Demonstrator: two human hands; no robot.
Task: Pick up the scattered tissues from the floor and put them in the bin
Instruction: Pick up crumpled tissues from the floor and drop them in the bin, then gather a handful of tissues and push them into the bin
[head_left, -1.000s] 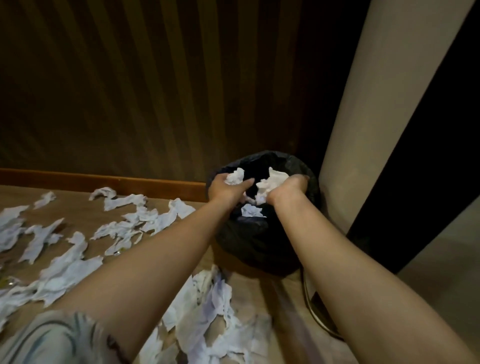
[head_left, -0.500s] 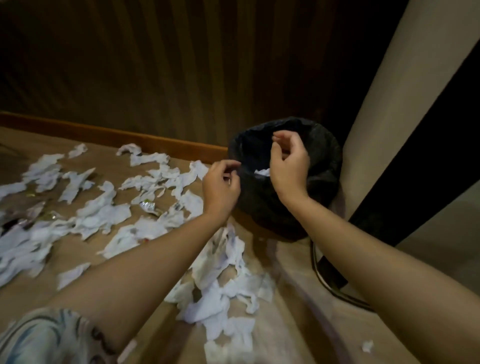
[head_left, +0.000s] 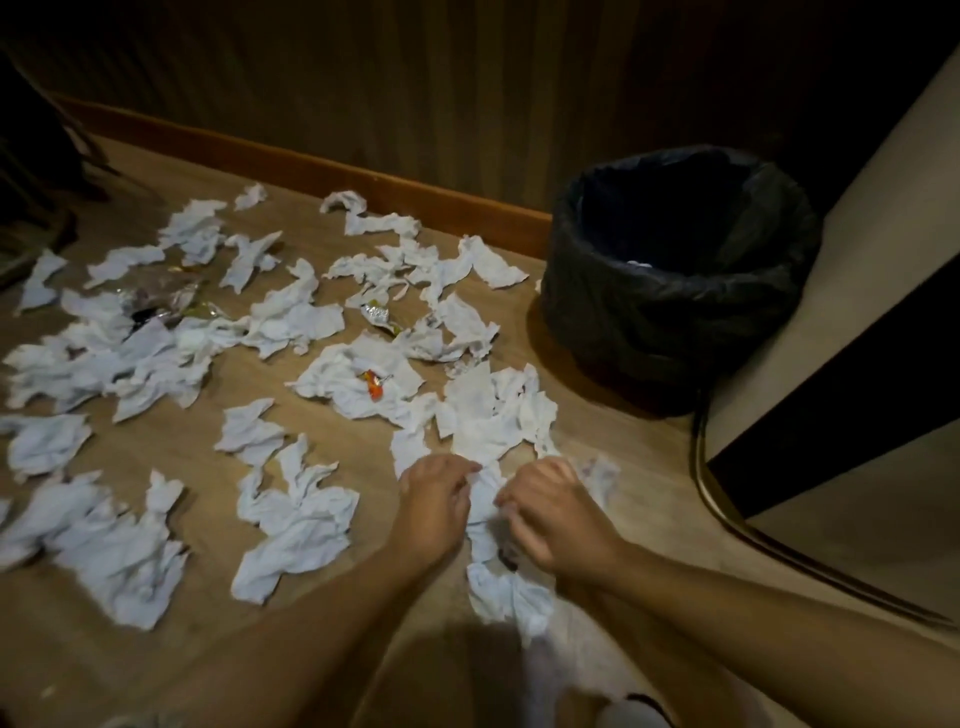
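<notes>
Both of your hands have come back from the bin's mouth, where they hung half a second ago, down to the floor close in front of you. Your left hand (head_left: 434, 506) and right hand (head_left: 553, 517) are curled, fingers drawn in, gathering the crumpled white paper tissue strip (head_left: 485, 519) that lies between them; whether either has a firm pinch yet, you cannot tell. That strip runs near to far, its long axis pointing roughly away from you, with both hands touching it and about equally close.

Beyond your knuckles the scattered white tissues (head_left: 291, 317) cover the brown wooden floor (head_left: 613, 447) out to the left and far side, with a few foil sweet wrappers (head_left: 376, 314) among them. The round bin lined with a black plastic bag (head_left: 675, 312) stands far right of your hands, against the wall. No writing is readable anywhere.
</notes>
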